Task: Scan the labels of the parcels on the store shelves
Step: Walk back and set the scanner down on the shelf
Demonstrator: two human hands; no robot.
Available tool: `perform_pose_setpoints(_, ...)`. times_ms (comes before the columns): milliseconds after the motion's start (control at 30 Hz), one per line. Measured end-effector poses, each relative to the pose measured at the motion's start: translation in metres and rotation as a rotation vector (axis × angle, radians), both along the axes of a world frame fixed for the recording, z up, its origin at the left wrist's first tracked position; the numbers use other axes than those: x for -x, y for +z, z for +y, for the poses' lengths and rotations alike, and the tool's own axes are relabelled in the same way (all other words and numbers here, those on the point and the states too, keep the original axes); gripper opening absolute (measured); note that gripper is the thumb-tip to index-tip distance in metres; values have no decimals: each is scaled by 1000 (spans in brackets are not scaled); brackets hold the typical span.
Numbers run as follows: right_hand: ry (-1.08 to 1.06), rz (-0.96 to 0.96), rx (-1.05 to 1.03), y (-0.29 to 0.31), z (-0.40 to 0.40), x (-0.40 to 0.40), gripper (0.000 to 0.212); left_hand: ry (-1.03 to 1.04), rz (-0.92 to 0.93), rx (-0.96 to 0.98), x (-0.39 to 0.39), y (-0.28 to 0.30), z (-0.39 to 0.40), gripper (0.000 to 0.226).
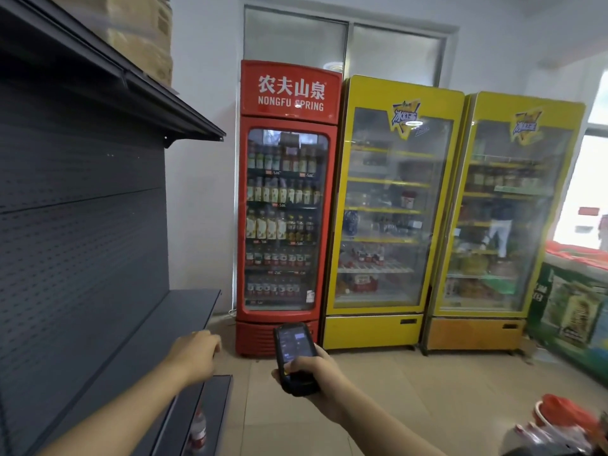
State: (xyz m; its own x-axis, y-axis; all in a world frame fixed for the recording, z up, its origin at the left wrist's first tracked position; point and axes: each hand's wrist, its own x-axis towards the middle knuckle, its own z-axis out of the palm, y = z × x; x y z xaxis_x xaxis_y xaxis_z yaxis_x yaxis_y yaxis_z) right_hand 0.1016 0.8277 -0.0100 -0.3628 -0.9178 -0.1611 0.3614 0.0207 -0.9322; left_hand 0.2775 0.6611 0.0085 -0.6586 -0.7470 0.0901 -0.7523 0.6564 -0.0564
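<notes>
No parcel with a label shows clearly here; the only boxes are blurry brown cardboard boxes [141, 34] on top of the dark shelf unit [82, 225], near its front edge, and I cannot see any label on them. The right hand [309, 370] is wrapped tight around a black scanner [294, 353], screen up, with the thumb on its lower part. The left hand [197, 353] hangs loosely curled by the front edge of the middle shelf, holding nothing. The shelves in view look bare except a small bottle [198, 429] on the lowest one, so I think the scanning here is either finished or waiting for parcels elsewhere. The red fridge [289, 209] reads "农夫山泉 NONGFU SPRING". Two yellow fridges [391, 209] stand beside it; their logos are too blurry to read.
</notes>
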Motion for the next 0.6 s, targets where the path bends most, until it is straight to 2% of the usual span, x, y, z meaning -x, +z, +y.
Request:
perform_pose_setpoints(200,4,58,32,-1,-65,47,61,24,-20,-9,41,-7,-57,32)
perform_pose_setpoints(433,13,73,19,-4,-133,83,49,34,-61,-47,71,-20,-134,33)
perform_pose_setpoints(600,-5,74,11,-8,-193,101,54,42,-40,-65,87,-19,-204,31)
